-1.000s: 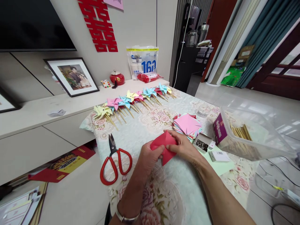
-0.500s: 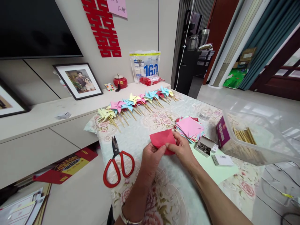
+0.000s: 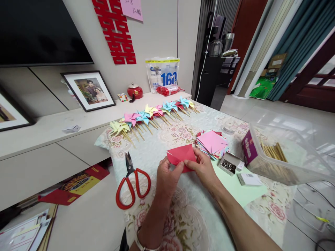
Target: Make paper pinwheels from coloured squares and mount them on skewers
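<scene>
Both hands (image 3: 183, 170) pinching red paper (image 3: 181, 155)

A pale wall (image 3: 157, 31) carries a dark television (image 3: 39, 31) and a red paper cutout (image 3: 115, 31). Below runs a long cream sideboard (image 3: 52, 139) with a framed photo (image 3: 89, 90) leaning on it. To the right, teal curtains (image 3: 295, 48) hang beside a dark wooden door (image 3: 243, 31), and the light tiled floor (image 3: 274, 108) shines in daylight

Both hands (image 3: 183, 170) pinch red paper (image 3: 181, 156)
</scene>
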A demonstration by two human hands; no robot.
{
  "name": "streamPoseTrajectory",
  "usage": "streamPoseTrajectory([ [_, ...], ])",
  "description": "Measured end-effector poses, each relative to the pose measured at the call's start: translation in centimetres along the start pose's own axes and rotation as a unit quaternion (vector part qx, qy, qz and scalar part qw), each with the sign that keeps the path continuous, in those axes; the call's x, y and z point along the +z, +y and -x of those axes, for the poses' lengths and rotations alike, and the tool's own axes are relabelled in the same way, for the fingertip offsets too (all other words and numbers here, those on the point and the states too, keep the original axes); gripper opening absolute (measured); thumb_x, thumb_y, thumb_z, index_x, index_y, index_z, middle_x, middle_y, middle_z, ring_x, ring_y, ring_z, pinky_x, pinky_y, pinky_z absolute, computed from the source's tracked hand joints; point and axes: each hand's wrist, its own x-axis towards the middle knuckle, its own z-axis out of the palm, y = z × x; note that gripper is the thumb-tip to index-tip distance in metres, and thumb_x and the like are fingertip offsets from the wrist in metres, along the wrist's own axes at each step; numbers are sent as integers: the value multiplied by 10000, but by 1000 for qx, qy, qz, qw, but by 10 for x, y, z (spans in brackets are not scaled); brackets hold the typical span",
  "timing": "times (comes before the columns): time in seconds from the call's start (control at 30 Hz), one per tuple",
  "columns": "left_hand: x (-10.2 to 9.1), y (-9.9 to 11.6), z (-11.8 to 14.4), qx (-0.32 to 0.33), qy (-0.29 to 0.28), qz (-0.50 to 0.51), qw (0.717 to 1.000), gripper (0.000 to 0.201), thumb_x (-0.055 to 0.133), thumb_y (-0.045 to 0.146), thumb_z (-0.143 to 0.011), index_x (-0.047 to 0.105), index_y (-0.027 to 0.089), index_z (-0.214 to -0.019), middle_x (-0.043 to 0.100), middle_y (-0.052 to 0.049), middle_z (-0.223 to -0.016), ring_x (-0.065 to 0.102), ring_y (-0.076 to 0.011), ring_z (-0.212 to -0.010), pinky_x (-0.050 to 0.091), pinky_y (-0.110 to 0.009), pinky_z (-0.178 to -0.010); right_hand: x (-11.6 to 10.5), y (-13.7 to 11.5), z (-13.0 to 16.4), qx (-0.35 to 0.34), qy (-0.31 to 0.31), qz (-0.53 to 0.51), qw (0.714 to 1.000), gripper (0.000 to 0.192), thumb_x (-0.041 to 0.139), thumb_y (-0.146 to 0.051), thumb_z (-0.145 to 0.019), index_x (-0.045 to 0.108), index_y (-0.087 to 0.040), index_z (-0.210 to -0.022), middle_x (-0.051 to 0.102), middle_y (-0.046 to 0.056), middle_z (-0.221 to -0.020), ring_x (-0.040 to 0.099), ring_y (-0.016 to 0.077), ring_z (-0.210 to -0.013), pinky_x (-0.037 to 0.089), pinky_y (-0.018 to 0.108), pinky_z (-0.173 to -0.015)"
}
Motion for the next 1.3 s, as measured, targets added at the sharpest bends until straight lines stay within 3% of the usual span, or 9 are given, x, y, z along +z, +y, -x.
streamPoseTrajectory([
  [0.23, 7, 11, 4, -76, -45, 135, 987, 310, 793, 283, -614, 755, 122, -876, 786, -72, -813, 712, -238, -764, 536, -308, -731, -1, 0, 0, 14, -17, -6, 1000, 309, 768, -237, -639, 686, -192, -934, 701, -13, -789, 609, 162, -676, 476, 270, -640],
  [0.33, 6, 15, 6, -100, -45, 175, 978, 315, 788, 282, -648, 740, 113, -911, 776, -62, -747, 714, -229, -701, 537, -312, -703, -8, -2, -2, 36, -20, -21, 999, 431, 805, -265, -636, 684, -200, -1044, 700, 1, -815, 623, 163, -692, 491, 284, -653],
  [0.47, 2, 16, 6, -118, -46, 223, 966, 297, 789, 267, -652, 732, 107, -896, 768, -56, -714, 702, -217, -649, 536, -317, -684, -20, -5, -7, -12, 49, -5, 999, 534, 853, -296, -612, 694, -208, -1114, 695, 25, -881, 621, 157, -747, 501, 295, -694],
  [0.53, 1, 15, 5, -123, -46, 232, 964, 299, 796, 268, -641, 735, 109, -886, 768, -56, -717, 701, -219, -658, 534, -320, -690, -25, -7, -8, -44, 48, 8, 998, 512, 854, -295, -627, 712, -229, -1115, 688, 25, -916, 610, 148, -761, 507, 309, -738],
  [0.7, -1, 13, 3, -129, -35, 235, 963, 304, 789, 268, -647, 730, 112, -901, 762, -47, -700, 698, -223, -648, 531, -325, -686, -29, -16, -3, -115, 1, 95, 989, 248, 811, -296, -726, 785, -261, -969, 651, 16, -848, 592, 169, -794, 484, 317, -752],
  [0.8, -3, 14, 2, -127, -31, 243, 961, 273, 775, 253, -656, 732, 122, -892, 762, -42, -694, 697, -220, -649, 532, -319, -683, -29, -21, 0, -148, -59, 175, 972, 116, 746, -289, -815, 799, -265, -914, 649, 27, -829, 582, 184, -796, 458, 324, -735],
  [0.97, -4, 14, 1, -131, -27, 242, 961, 201, 768, 245, -659, 722, 135, -821, 746, -30, -647, 674, -199, -592, 523, -300, -645, -31, -19, 1, -173, -147, 256, 940, 153, 672, -254, -886, 797, -274, -972, 653, 29, -831, 584, 173, -774, 433, 305, -695],
  [1.3, -1, 11, 3, -112, -2, 179, 977, 242, 764, 255, -652, 725, 131, -856, 719, 3, -627, 658, -171, -594, 507, -267, -632, -34, -14, -1, -168, -170, 301, 923, 176, 677, -384, -906, 787, -247, -914, 626, 31, -799, 577, 169, -753, 428, 284, -651],
])
